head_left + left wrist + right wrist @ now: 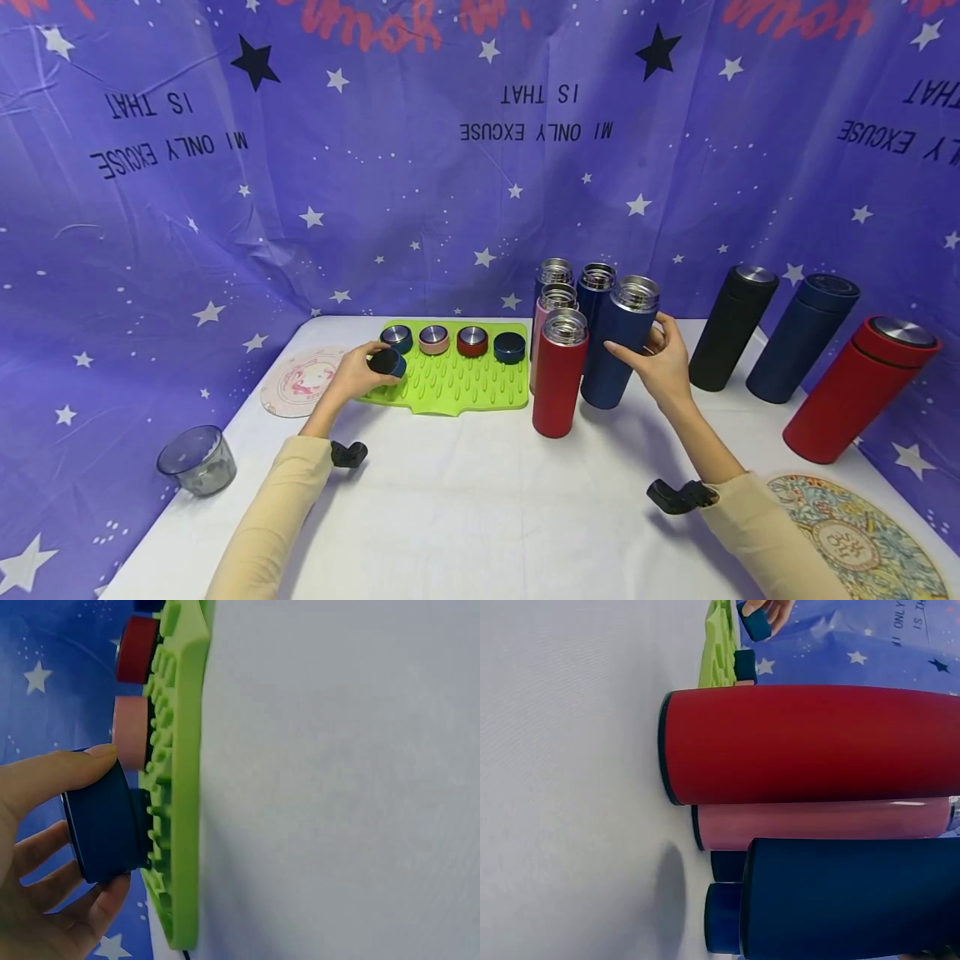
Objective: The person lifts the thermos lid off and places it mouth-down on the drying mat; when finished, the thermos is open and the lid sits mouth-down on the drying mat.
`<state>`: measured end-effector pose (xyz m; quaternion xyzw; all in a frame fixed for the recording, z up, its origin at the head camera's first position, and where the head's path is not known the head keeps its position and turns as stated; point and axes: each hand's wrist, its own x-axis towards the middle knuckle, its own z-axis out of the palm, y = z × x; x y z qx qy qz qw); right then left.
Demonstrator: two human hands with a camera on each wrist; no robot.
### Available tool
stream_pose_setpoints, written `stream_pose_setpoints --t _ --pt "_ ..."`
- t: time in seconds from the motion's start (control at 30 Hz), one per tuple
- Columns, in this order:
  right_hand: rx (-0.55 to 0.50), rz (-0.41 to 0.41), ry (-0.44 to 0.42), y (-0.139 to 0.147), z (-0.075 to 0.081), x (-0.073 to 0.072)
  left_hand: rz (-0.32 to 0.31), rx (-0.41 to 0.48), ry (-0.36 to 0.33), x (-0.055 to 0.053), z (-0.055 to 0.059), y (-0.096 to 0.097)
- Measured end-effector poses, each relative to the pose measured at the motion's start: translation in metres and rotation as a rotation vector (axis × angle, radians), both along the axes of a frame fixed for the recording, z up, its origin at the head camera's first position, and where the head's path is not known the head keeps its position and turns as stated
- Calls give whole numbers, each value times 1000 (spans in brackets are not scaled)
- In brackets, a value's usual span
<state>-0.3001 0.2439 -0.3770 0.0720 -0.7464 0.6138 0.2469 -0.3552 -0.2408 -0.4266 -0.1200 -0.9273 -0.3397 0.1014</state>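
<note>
My left hand [351, 377] pinches a dark blue bottle lid [101, 817] between thumb and fingers, over the left end of a green studded mat [450, 387]. Along the mat's back stand a teal lid [397, 338], a pink lid [433, 339], a red lid [472, 342] and another dark blue lid [510, 347]. On the right, my right hand [663, 362] grips an uncapped dark blue bottle [617, 350], slightly tilted, its base raised above the table with a shadow below. Beside it stand an uncapped red bottle [558, 379] and an uncapped pink bottle [825, 825].
Two more uncapped blue bottles [597, 279] stand behind. To the right are capped black [731, 333], navy [802, 337] and red [858, 392] bottles. A glass cup [198, 462] sits at the left edge; round mats [300, 383] lie on both sides.
</note>
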Motion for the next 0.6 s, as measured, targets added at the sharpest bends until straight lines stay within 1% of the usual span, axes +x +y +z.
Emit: stream_pose_setpoints --t 0.17,0.37,0.5,0.6 --pt "-29 -26 -12 -4 -7 -9 16 -19 -28 -4 -4 -3" --pt "-30 -68 -60 -8 -16 -19 36 -23 -58 -9 -10 -5" --pt "-26 -81 -68 -9 -22 -25 44 -31 -73 -13 -13 -4" --pt "-25 -84 -66 -9 -25 -28 46 -31 -81 -13 -13 -3"
